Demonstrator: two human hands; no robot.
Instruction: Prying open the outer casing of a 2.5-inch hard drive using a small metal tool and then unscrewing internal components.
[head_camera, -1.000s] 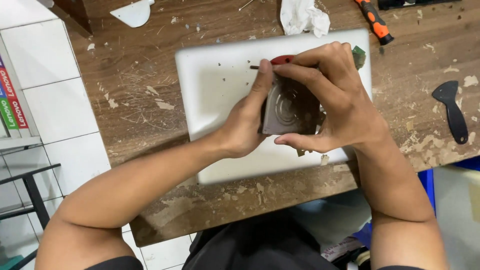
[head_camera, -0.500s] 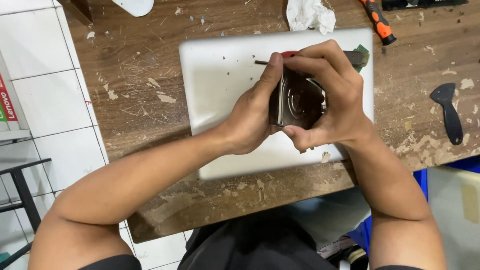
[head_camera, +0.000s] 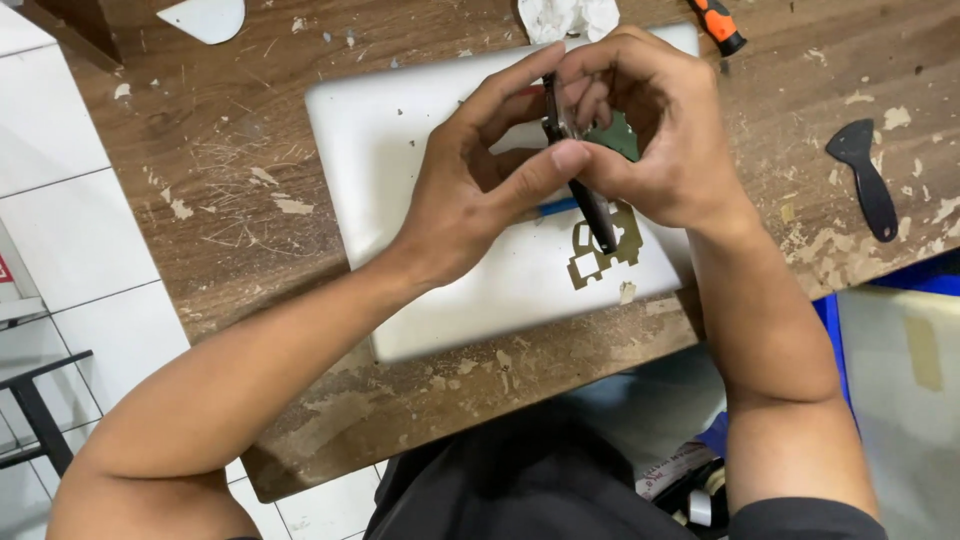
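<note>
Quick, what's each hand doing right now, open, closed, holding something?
Left hand: closed, pinching the thin dark flat part by its edge.
Right hand: closed on the same part from the other side.

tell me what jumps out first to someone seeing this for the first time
Two hands meet at top centre: the left hand and right hand pinch a thin dark flat part, seen edge-on, above a white slab lying on the worn wooden table. A tan cut-out piece lies on the slab just below it. At the right edge rests a black scraper, with an orange-handled tool at the top.
</note>
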